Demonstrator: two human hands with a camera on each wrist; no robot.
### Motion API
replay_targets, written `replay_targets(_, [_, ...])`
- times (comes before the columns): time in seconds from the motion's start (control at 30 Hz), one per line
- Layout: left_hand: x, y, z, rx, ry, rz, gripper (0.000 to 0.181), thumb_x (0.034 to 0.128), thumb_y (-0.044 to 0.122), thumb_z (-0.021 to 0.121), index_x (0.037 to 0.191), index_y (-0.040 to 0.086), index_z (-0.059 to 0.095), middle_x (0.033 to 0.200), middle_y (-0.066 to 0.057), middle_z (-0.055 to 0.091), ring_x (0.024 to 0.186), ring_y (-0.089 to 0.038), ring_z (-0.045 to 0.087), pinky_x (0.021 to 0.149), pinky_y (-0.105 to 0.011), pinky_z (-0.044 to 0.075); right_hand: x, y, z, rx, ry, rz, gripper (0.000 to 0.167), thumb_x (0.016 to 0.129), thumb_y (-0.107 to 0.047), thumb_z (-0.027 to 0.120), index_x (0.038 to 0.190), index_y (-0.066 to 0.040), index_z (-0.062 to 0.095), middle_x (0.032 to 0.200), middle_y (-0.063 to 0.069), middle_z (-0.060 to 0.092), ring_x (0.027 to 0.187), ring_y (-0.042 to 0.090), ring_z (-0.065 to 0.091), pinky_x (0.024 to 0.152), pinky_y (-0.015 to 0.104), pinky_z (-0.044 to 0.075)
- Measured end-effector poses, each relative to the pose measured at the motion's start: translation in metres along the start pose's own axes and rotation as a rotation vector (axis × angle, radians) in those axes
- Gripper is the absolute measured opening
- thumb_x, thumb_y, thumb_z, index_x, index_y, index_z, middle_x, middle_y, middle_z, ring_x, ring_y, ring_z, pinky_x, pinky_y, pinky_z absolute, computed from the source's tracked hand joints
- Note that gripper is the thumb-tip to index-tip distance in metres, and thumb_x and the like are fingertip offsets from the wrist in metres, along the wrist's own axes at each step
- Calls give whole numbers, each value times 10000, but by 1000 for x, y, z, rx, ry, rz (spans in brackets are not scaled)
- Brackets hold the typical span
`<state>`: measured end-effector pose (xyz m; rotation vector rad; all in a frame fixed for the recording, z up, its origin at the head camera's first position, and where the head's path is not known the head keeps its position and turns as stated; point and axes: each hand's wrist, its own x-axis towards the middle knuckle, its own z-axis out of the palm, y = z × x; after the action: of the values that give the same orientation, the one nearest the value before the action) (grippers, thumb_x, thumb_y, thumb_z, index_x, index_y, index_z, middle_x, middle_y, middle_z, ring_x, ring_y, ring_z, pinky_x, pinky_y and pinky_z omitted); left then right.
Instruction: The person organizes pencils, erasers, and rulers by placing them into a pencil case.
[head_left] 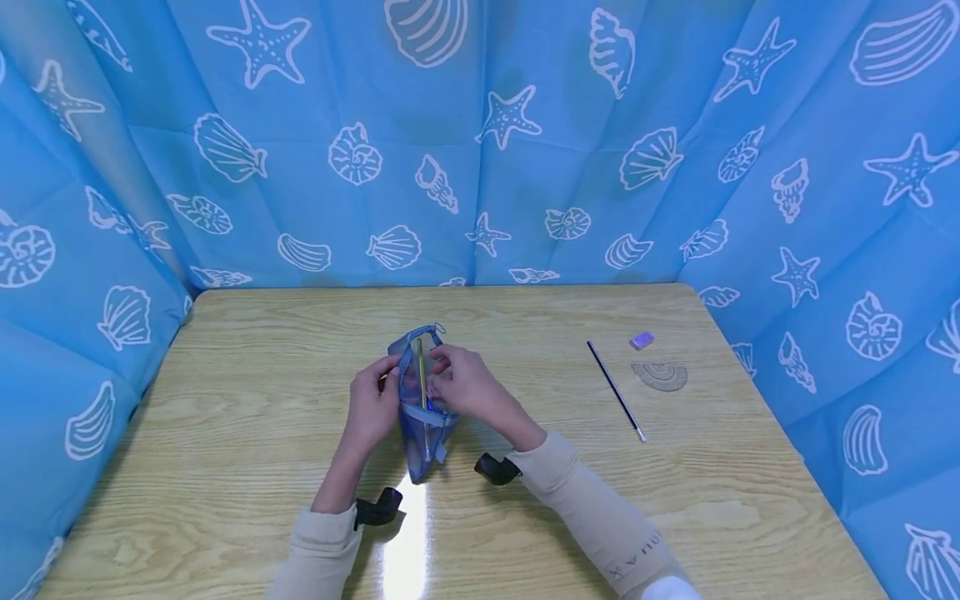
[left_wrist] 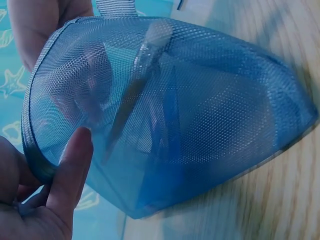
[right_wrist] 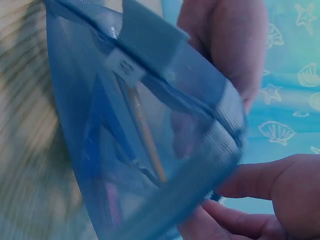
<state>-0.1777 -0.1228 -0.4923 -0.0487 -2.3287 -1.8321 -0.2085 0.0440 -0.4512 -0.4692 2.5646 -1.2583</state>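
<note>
A blue mesh zip pouch [head_left: 414,442] hangs between my hands with its mouth spread. My left hand [head_left: 375,404] pinches the rim on the left, its thumb against the mesh in the left wrist view. On the opposite side my right hand [head_left: 468,387] grips the rim, some fingertips near the opening. A yellow pencil [head_left: 422,371] stands in the pouch, its upper end showing in the mouth. Through the mesh in the right wrist view appear a blue flat, angled piece [right_wrist: 102,117] and something pinkish [right_wrist: 114,202], whose kinds are unclear.
On the wooden table [head_left: 225,417], right of the pouch, lie a dark pencil [head_left: 617,392], a small purple eraser [head_left: 642,340] and a clear protractor [head_left: 662,377]. Blue shell-patterned curtains [head_left: 525,167] enclose the back and sides.
</note>
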Motion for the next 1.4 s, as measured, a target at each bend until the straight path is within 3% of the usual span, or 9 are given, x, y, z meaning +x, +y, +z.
replay_targets(0.23, [-2, 0, -7, -58, -22, -5, 307, 1035, -67, 417, 1263, -166, 598, 1081, -339, 669, 923, -426, 705, 721, -255, 609, -14, 17, -24, 18, 48, -55, 359, 972, -5, 576, 1327, 47, 586, 1197, 218, 659, 975, 301, 663, 813, 376, 578])
replay_targets(0.4, [-3, 4, -13, -57, -23, -1, 306, 1048, -44, 418, 1261, -151, 610, 1109, -312, 652, 915, -389, 700, 702, -238, 592, -20, 42, -45, 20, 115, -48, 335, 994, -50, 587, 1324, 10, 596, 1207, 214, 648, 1010, 302, 653, 836, 402, 569])
replay_targets(0.63, [-1, 12, -16, -175, -66, -21, 308, 1061, -30, 399, 1271, -151, 588, 1124, -325, 642, 942, -428, 700, 724, -332, 632, -30, 80, -75, 24, 191, 3, 347, 996, -64, 598, 1331, 27, 587, 1205, 234, 642, 1025, 341, 645, 839, 434, 563])
replay_targets(0.9, [-1, -8, -17, -53, -23, -44, 289, 1048, -27, 446, 1244, -116, 640, 1111, -305, 678, 853, -239, 675, 671, -177, 535, -52, 122, -109, -34, 274, 103, 369, 1004, -74, 583, 1345, 67, 564, 1204, 245, 639, 1036, 359, 636, 831, 418, 556])
replay_targets(1.1, [0, -12, -17, -64, -34, -54, 287, 1048, -24, 445, 1243, -121, 632, 1111, -309, 667, 795, -188, 657, 609, -205, 529, -69, 148, -129, -63, 320, 142, 377, 999, -63, 578, 1342, 93, 551, 1194, 267, 628, 1037, 374, 636, 834, 397, 549])
replay_targets(1.27, [-1, -11, -17, -75, -49, -97, 290, 1057, -4, 436, 1252, -88, 634, 1087, -279, 665, 729, -152, 647, 555, -253, 536, -79, 159, -139, -87, 347, 188, 386, 988, -59, 589, 1338, 97, 544, 1205, 292, 623, 1050, 407, 644, 822, 394, 556])
replay_targets(1.4, [-1, -11, -17, -100, -64, -123, 296, 1066, 10, 426, 1269, -81, 622, 1101, -288, 668, 774, -162, 695, 567, -231, 552, -84, 169, -143, -104, 365, 233, 410, 952, -42, 616, 1327, 107, 546, 1206, 305, 617, 1029, 391, 646, 776, 301, 527])
